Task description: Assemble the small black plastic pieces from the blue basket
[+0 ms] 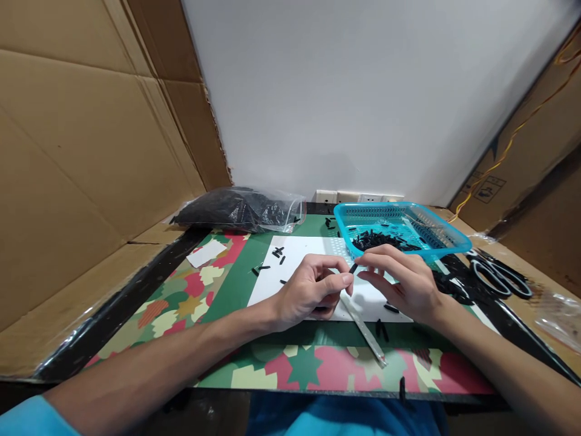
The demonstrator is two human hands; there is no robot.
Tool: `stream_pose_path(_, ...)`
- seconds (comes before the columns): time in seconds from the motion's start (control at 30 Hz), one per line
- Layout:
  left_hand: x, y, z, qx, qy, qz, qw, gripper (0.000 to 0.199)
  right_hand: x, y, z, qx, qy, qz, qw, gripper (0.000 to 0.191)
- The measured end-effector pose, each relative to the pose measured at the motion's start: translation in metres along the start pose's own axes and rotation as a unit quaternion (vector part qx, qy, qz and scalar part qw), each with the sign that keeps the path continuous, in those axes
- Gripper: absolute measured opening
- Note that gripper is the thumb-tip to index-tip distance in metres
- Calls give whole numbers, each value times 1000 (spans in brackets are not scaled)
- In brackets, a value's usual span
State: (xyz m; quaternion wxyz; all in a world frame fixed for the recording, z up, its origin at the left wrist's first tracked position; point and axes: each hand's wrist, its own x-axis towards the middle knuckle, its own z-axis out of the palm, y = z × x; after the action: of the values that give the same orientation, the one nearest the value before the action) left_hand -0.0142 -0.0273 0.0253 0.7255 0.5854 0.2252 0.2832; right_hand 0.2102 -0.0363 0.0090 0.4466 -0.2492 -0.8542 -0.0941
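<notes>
A small black piece (353, 268) is pinched between the thumb and fingers of my left hand (318, 286), above a white sheet (267, 287). My right hand (402, 281) is beside it, its fingertips close to the same piece; whether they grip it too is hard to tell. Behind my right hand, a blue basket (454, 242) holds a heap of black pieces (381, 240). More black pieces lie scattered on the sheet and the mat. A pale, narrow strip-like tool (365, 334) rests below my hands, over the sheet's front edge.
At the back left lies a clear bag of black material (236, 208). Scissors (497, 275) lie on the right, near crumpled plastic (560, 315). A white scrap (206, 253) rests on the patterned mat (254, 375). Cardboard (91, 121) stands at the left, with sockets (349, 197) behind.
</notes>
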Motion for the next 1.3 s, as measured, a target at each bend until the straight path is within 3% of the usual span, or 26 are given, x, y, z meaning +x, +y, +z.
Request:
stream_pose_path(0.6, 1, -3, -1, 4, 12, -11, 1000, 31, 2, -3, -1, 19, 44, 20, 999, 16)
stream_pose_path(0.9, 4, -4, -1, 13, 32, -1, 999, 29, 1, -2, -1, 22, 20, 21, 999, 13)
stream_pose_path(1.3, 5, -5, -3, 7, 17, 4, 1000, 29, -1, 3, -1, 14, -12, 27, 999, 13)
